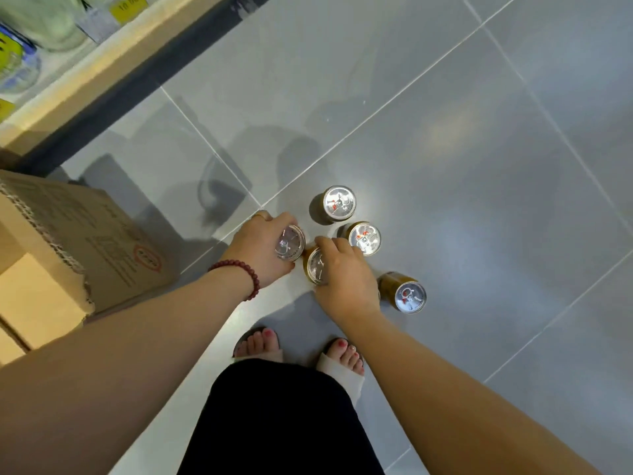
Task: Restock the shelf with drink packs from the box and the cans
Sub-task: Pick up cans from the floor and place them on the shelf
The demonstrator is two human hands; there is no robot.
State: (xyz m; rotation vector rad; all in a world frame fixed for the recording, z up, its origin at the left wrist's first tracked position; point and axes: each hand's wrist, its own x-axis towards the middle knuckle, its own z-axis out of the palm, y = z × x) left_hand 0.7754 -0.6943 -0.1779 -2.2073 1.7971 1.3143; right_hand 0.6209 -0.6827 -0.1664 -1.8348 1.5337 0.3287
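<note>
Several gold cans with silver pull-tab tops stand on the grey tiled floor. My left hand point(262, 246), with a red bead bracelet at the wrist, is wrapped around one can point(290, 243). My right hand point(346, 277) grips the neighbouring can point(315, 265) from its right side. Three more cans stand free: a far can point(339, 204), a middle can point(364, 238) just beyond my right hand, and a near right can point(409, 296). The open cardboard box point(99, 241) sits on the floor at the left. The shelf point(85, 73) runs along the upper left.
Glass jars point(20, 63) and yellow price tags point(128, 8) are on the shelf's lowest level. My feet in sandals point(298, 351) stand just below the cans. Open floor tiles point(479, 149) stretch to the right and beyond the cans.
</note>
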